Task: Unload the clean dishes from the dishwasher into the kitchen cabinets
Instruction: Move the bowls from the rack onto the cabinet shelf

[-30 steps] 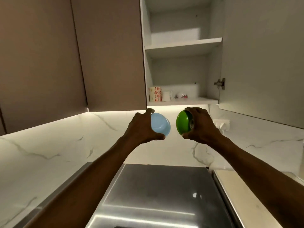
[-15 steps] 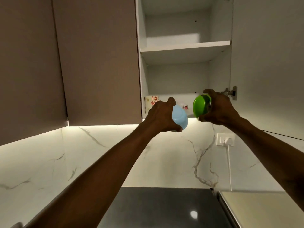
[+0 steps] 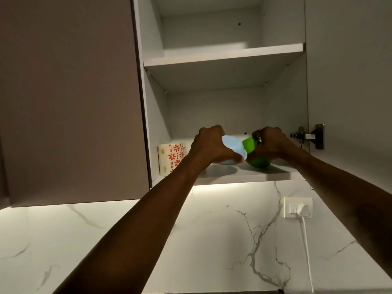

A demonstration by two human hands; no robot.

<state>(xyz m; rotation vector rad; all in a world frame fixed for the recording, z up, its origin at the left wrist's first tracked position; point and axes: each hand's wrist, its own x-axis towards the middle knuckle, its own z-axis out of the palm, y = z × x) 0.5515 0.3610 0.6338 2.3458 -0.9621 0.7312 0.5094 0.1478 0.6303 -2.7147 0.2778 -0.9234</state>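
Note:
Both arms reach up into the open wall cabinet. My left hand (image 3: 209, 145) grips a light blue bowl (image 3: 234, 148) by its rim, tilted, just above the bottom shelf (image 3: 275, 176). My right hand (image 3: 271, 143) grips a green bowl (image 3: 257, 160) whose underside touches or nearly touches that shelf. The two bowls overlap in the middle, the blue one in front of the green one's rim. A cream mug with red flowers (image 3: 171, 158) stands on the same shelf to the left of my left hand.
The upper shelf (image 3: 222, 57) above holds nothing I can see. The cabinet door (image 3: 350, 71) stands open at the right on its hinge (image 3: 307, 136). A closed brown cabinet (image 3: 70, 98) is at the left. A wall socket with a white plug (image 3: 298, 207) sits on the marble backsplash below.
Both hands have risen from below the cabinet into its lower compartment, bringing the blue and green bowls down close to the bottom shelf and closer together. My view has tilted upward.

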